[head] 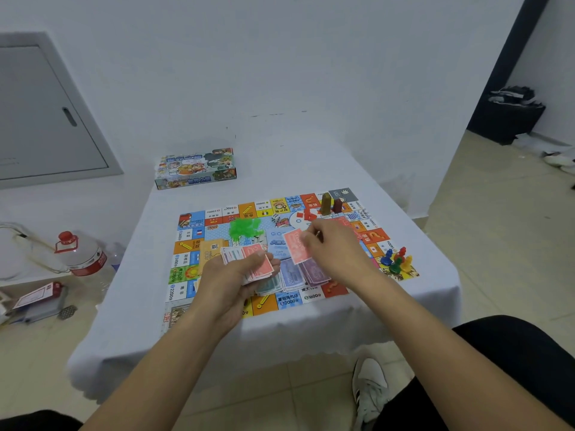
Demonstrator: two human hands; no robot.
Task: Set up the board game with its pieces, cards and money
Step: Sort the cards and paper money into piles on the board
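Sorting money: left hand (239,275) gripping fanned notes (249,259), right hand (329,247) pinching one red note (295,245), probably to lay on near piles (292,278).

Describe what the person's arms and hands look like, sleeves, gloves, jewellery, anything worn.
Both forearms are bare up to the picture's lower edge, with no sleeves showing. The left hand and the right hand wear no gloves. No watch, bracelet or ring can be made out on either wrist or on the fingers that show.
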